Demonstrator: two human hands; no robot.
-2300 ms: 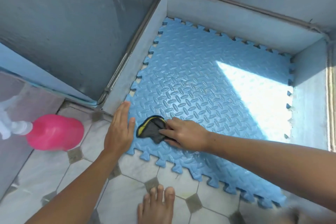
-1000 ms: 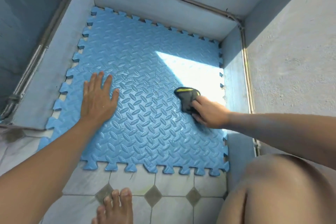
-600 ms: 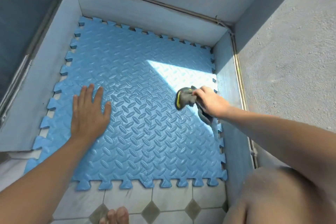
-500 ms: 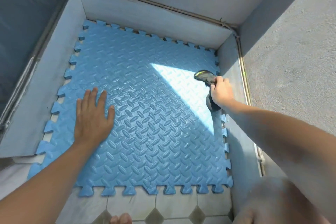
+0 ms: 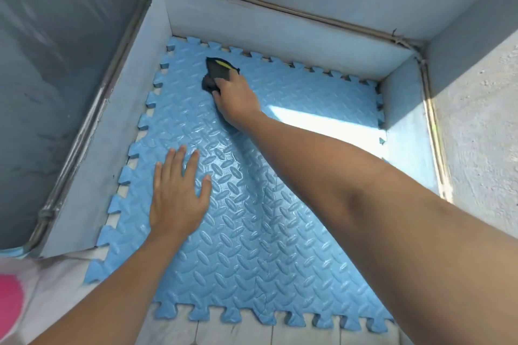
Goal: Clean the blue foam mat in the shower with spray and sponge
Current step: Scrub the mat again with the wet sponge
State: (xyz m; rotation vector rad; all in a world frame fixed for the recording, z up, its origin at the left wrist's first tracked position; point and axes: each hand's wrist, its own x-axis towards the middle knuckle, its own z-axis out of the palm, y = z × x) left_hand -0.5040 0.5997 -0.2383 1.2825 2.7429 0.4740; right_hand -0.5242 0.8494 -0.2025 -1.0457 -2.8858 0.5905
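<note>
The blue foam mat (image 5: 252,232), ridged and wet-looking with toothed edges, covers the floor of a walled shower recess. My right hand (image 5: 236,98) reaches across it to the far left corner and grips a dark sponge (image 5: 217,71) with a yellow stripe, pressing it on the mat. My left hand (image 5: 176,199) lies flat on the mat's left part, fingers straight and spread. The pink spray bottle (image 5: 9,302) shows only as a blurred shape at the lower left edge.
Low pale curb walls (image 5: 280,33) enclose the mat on the left, far and right sides. A grey wall (image 5: 56,64) rises at left, rough concrete (image 5: 476,120) at right. White floor tiles (image 5: 238,335) lie along the mat's near edge. A sunlit patch (image 5: 322,123) falls on the mat.
My right hand has swept the sponge from the mat's right edge to its far left corner. My left hand stays flat on the mat. The view has shifted right, and the pink bottle shows again.
</note>
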